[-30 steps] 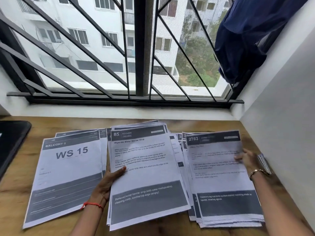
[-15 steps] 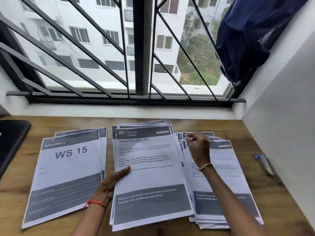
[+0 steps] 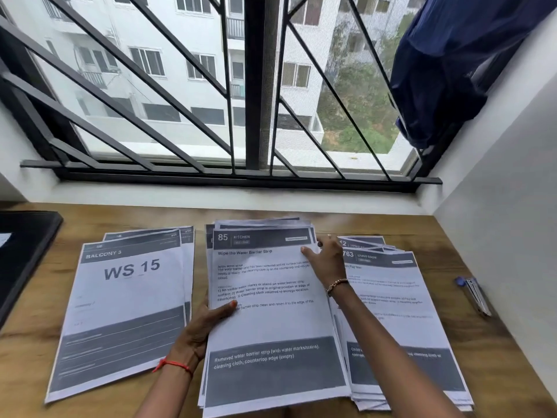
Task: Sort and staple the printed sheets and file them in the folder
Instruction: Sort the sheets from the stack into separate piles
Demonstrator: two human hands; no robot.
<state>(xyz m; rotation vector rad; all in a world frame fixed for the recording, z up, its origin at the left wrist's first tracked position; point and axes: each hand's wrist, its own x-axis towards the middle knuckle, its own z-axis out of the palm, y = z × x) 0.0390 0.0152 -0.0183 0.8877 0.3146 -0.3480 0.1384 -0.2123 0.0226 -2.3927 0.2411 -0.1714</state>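
Three piles of printed sheets lie on the wooden table. The left pile is topped by a "BALCONY 3 / WS 15" page. The middle pile shows an "85 KITCHEN" page; my left hand grips its left edge, thumb on top. My right hand rests on the upper right corner of that middle pile, fingers pinching the sheet edge. The right pile carries a "LIVING ROOM" page, partly hidden by my right forearm. A small stapler with a blue end lies at the far right.
A dark flat object, perhaps the folder, lies at the left table edge. A barred window runs along the back, a white wall closes the right side, and a blue cloth hangs at the upper right.
My right hand left the right pile's edge, crossed over its top and now sits on the upper right corner of the middle pile. My left hand kept its hold.
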